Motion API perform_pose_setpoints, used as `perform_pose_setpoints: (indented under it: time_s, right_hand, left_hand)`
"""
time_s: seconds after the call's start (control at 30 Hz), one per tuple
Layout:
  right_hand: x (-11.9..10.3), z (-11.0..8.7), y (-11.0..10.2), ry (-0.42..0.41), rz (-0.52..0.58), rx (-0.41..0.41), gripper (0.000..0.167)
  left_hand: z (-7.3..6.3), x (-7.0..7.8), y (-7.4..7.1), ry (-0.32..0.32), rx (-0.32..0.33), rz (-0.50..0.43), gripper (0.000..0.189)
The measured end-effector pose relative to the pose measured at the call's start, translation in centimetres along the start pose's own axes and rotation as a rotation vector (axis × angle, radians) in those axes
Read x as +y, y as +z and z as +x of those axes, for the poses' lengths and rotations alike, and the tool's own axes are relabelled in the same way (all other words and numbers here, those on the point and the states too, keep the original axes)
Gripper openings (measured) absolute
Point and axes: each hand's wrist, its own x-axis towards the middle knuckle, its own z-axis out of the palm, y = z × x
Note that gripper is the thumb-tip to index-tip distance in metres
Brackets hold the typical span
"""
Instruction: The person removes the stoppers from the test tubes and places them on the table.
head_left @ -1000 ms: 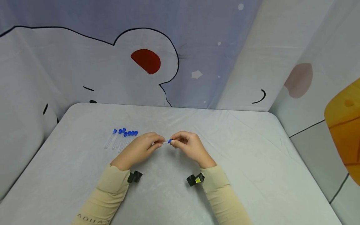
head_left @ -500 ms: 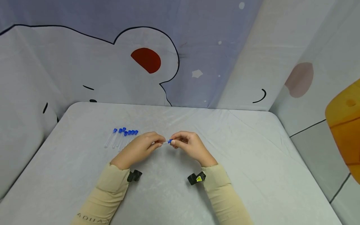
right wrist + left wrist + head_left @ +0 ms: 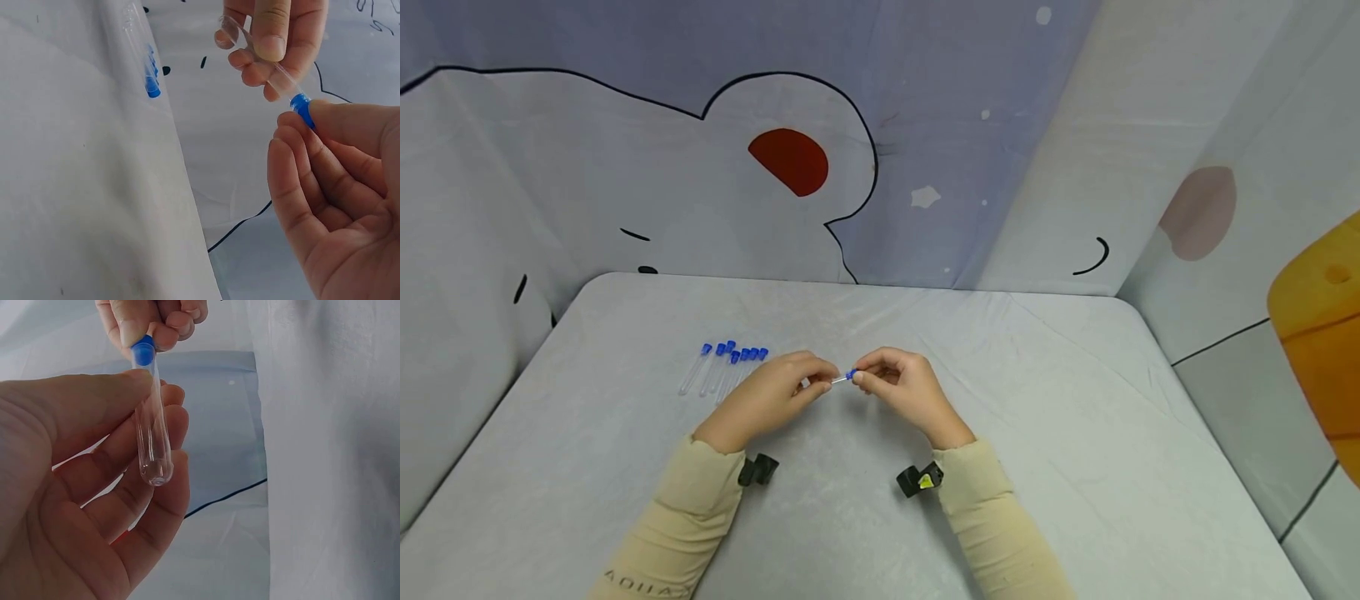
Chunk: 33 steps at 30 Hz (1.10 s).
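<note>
Fingers of the left hand (image 3: 771,396) pinched a clear, round-ended tube (image 3: 154,437) above the white table (image 3: 1112,400); the right hand (image 3: 910,396) gripped its blue plastic cap (image 3: 144,353), in the mouth but perhaps not fully seated. Several clear, blue-capped tubes (image 3: 734,359) lay closed nearby.

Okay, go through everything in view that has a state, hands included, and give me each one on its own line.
Held tube: raised off the table, clear, looks empty
Blue cap: in the tube's mouth; can't tell if fully seated
Left hand: pinching the tube
Right hand: pinching the cap
Other tubes: lying grouped, blue-capped
</note>
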Motion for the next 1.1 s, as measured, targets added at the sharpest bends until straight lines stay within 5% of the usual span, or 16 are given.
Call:
perform_pose_setpoints:
  time_s: [0.47, 0.77, 1.1]
  right_hand:
    - [0.08, 0.02, 0.37, -0.030, -0.021, 0.025, 0.010]
    - [0.38, 0.01, -0.10, -0.014, 0.082, -0.054, 0.010]
    - [0.66, 0.09, -0.35, -0.004, 0.110, -0.082, 0.012]
  left_hand:
    - [-0.01, -0.13, -0.15, -0.006, -0.008, -0.019, 0.019]
    - [-0.13, -0.46, -0.29, 0.058, -0.016, -0.014, 0.018]
    - [-0.22, -0.47, -0.35, 0.061, -0.030, -0.031, 0.020]
